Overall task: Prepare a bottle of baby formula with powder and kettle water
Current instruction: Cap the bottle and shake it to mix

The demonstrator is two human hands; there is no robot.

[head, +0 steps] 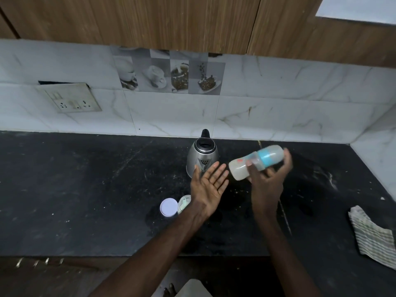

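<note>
Bottle (pixel 264 157), capped and cloudy inside, hangs nearly level above the tabletop (pixel 85 189), with the right hand (pixel 267 185) fingers curled round its middle. The left hand (pixel 207 183) is flat, palm up, just beside it. Filling looks done; mixing likely remains. The kettle (pixel 202 157) stands behind, with the powder tub (pixel 183 203) and lid (pixel 168 207) by the left wrist and a cloth (pixel 372 234) well apart.

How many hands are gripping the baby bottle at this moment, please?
1: the right hand grips the baby bottle, tilted in the air right of the kettle. The left hand is open, palm up, beside the bottle's base.
</note>
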